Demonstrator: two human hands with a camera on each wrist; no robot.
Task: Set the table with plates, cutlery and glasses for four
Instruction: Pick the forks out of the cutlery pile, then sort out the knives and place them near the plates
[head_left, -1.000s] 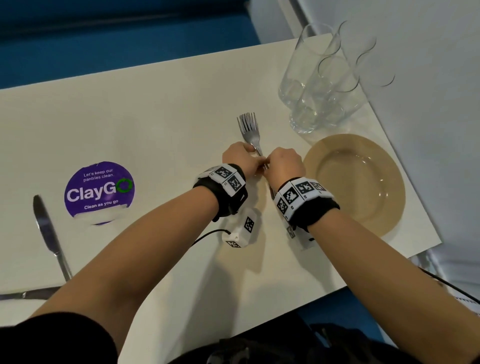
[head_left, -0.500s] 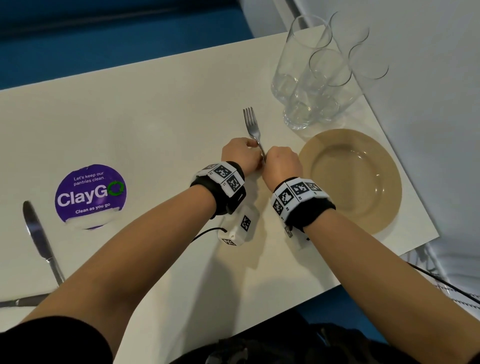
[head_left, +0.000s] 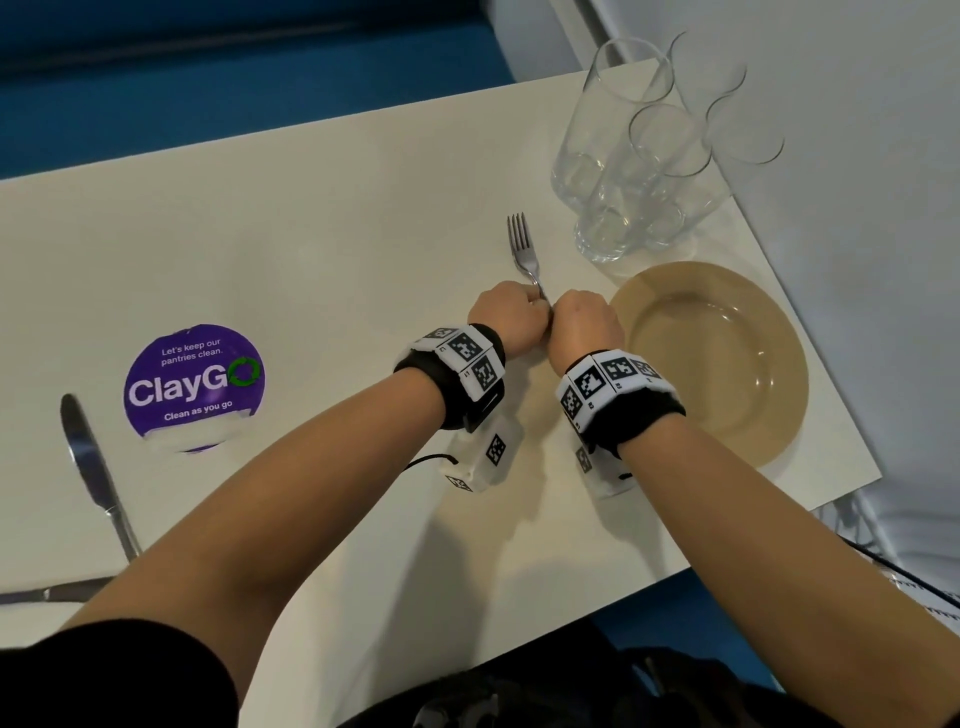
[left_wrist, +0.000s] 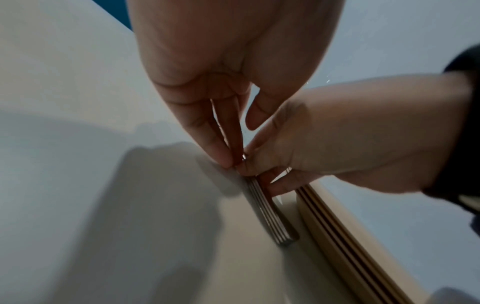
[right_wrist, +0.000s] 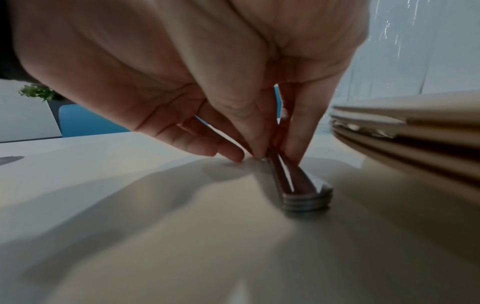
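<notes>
A stack of forks (head_left: 522, 249) lies on the white table (head_left: 311, 234), tines pointing away from me. My left hand (head_left: 506, 317) and right hand (head_left: 584, 325) meet over the handles and pinch them from either side. In the left wrist view the stacked handle ends (left_wrist: 270, 218) stick out below the fingertips (left_wrist: 221, 158). The right wrist view shows the same handle ends (right_wrist: 306, 197) under my right hand (right_wrist: 262, 156). A stack of tan plates (head_left: 769, 415) sits just right of the forks, with its edge (right_wrist: 415, 133) close by. Several clear glasses (head_left: 623, 156) stand behind the plates.
A table knife (head_left: 91, 467) lies at the far left, with another handle (head_left: 52, 592) crossing near the front edge. A purple round sticker (head_left: 195, 387) is on the table beside it. The table's right edge runs just past the plates.
The fork heads were slightly fanned a second ago and now lie squared in one stack. Both hands stay on the handles.
</notes>
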